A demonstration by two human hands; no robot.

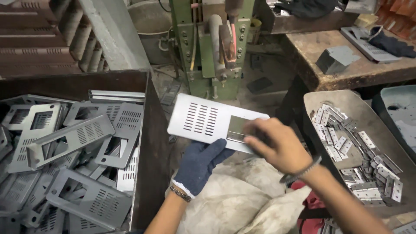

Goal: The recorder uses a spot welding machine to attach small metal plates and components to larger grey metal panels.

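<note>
We hold a flat sheet-metal panel (203,119) in front of us, just below the green welding machine (212,47), which serves as our landmark. The panel is pale grey, smooth and matte, with rounded corners and two blocks of narrow punched slots. Our left hand (201,162), in a dark blue knitted glove with a white cuff, supports the panel from beneath, its fingers curled up against the lower edge. Our bare right hand (277,145) rests on top of the panel's right end, fingers together and pressing a small square metal plate (236,128) flat against the surface; a dark band circles that wrist.

Left of the machine and lower stands a dark, rusty steel bin (149,143) heaped with grey stamped panels (73,151), each slotted and cut with rectangular windows, their edges folded. Right of the machine and lower sits a shallow grey tray (333,97) holding a loose pile of small shiny hinges (355,151) with punched holes. Beyond that tray, to the machine's right, a worn wooden bench (346,69) carries a folded grey bracket (336,58). Under our hands lies crumpled, dirty cloth sacking (229,199).
</note>
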